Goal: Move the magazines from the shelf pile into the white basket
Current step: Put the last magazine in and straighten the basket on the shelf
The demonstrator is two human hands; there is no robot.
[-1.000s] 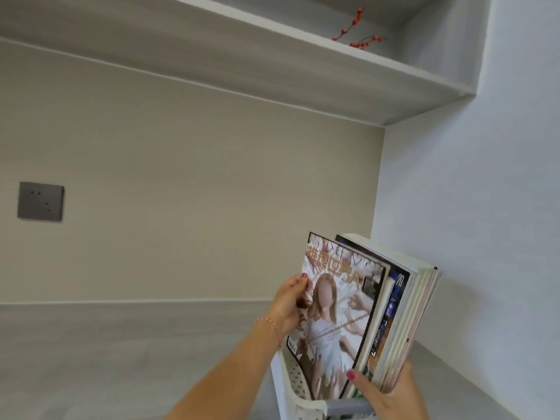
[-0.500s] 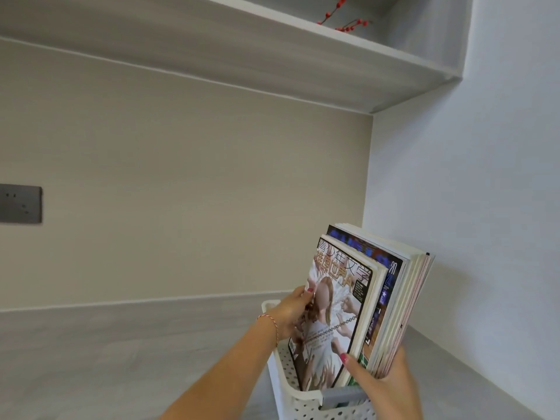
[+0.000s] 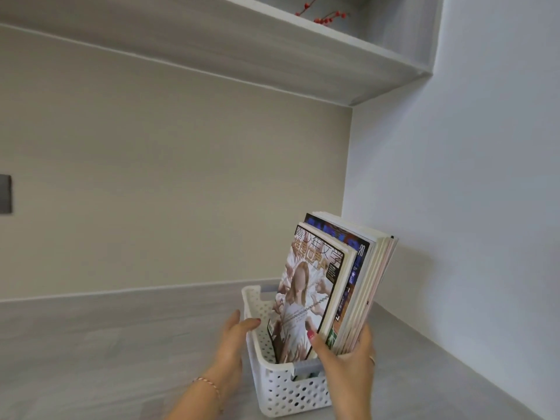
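Note:
A white perforated basket [image 3: 285,395] stands on the grey counter near the right wall. Several magazines [image 3: 351,286] stand upright in it, leaning right; the front one [image 3: 309,292] has a pale cover with a figure in white. My right hand [image 3: 345,368] grips the lower edge of the stack, thumb on the front cover. My left hand [image 3: 231,341] is beside the basket's left wall, fingers apart, touching no magazine; its fingertips reach the rim.
A grey counter [image 3: 121,344] runs left and meets the beige back wall. The white side wall is close on the right. A shelf [image 3: 272,53] hangs overhead with red berry twigs [image 3: 321,16]. A dark wall socket [image 3: 4,194] sits far left.
The front magazine has dropped lower into the basket. My left hand has let go of it and moved down to the basket's left side. The camera has tilted down.

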